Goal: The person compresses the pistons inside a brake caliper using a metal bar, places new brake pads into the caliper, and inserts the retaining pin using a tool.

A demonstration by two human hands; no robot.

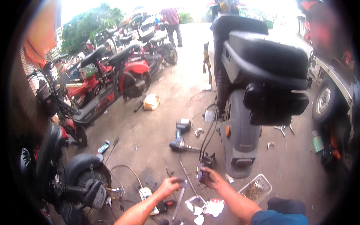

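My left hand (169,186) is closed around a small purple-tipped part (183,182) just above the concrete floor. My right hand (212,177) pinches another small purple piece (201,174) next to a black connector block (209,159) on the end of black cables (208,137) that run up to the rear of a grey scooter (258,78). The two hands are a short gap apart, with a long metal rod (186,175) lying between them. A cordless drill (180,135) lies on the floor beyond the hands.
A clear tray of screws (256,188) sits right of my right arm. Torn white packaging (205,206), a power strip (145,194), screwdrivers (111,146) and a wrench (284,129) litter the floor. Red scooters (112,80) line the left side. A truck wheel (325,100) is at right. A person (172,22) stands far off.
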